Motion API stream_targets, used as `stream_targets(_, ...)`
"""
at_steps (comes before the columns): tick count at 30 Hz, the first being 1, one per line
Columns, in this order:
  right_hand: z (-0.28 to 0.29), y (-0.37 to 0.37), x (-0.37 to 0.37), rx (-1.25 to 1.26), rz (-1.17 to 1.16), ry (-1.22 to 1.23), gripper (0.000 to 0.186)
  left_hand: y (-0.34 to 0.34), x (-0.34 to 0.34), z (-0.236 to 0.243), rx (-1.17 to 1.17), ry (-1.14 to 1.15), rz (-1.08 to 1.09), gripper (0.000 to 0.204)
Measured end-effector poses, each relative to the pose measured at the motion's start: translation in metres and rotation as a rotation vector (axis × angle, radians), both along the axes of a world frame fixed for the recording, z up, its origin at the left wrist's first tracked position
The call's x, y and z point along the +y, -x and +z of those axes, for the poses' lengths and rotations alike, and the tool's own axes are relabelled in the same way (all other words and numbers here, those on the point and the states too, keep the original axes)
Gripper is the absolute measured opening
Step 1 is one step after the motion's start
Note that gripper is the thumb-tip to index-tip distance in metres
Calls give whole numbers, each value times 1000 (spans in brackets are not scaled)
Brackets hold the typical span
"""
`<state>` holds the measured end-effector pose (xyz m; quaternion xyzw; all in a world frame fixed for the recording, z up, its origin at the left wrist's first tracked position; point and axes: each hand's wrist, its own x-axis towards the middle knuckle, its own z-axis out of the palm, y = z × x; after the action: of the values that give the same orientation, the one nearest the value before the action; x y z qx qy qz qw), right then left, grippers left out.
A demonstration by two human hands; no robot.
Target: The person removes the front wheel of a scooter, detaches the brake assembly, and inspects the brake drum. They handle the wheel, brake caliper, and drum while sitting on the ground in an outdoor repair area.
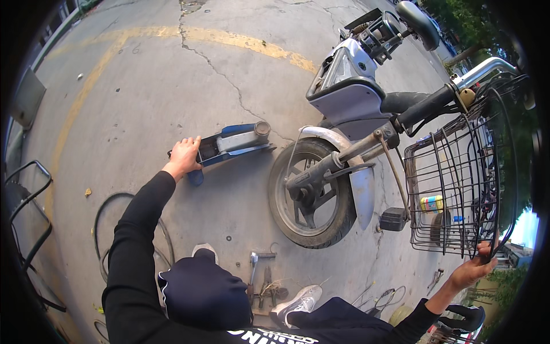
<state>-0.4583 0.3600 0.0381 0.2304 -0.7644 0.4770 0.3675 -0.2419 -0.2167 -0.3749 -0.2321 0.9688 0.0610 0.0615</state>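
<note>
My left hand (186,156) is closed around the rear end of a low blue floor jack (232,142). The jack lies on the concrete, its round grey saddle pointing at the scooter's front wheel (281,198), a short gap apart. My right hand (472,270) reaches far out to the right. Its fingers are wrapped around the wire at the near corner of the black basket (452,178) on the front of an electric scooter (349,109). Inside the basket or behind its wires shows a yellow container (432,203). Whether the wheel touches the ground I cannot tell.
Between my feet lie a hammer-shaped metal tool (254,266) and pliers (267,284). A dark hose (97,229) loops on the ground at left, near a black metal frame (37,246). A pedal-like black block (394,219) hangs below the basket. Cracks and yellow lines (229,39) mark the concrete.
</note>
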Motion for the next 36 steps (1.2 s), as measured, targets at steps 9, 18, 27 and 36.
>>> stream_targets(9,-3,2,8,-4,49,98,40,85,-19,-9,2,11,-128,95)
stream_targets(18,-6,-3,-2,-18,-36,264,40,149,-7,-19,7,23,-177,97)
stream_targets(27,-4,-6,0,-6,-58,236,41,202,13,-20,5,35,-240,97)
stream_targets(36,-6,-1,19,-69,32,307,40,212,18,-30,-74,176,-229,107)
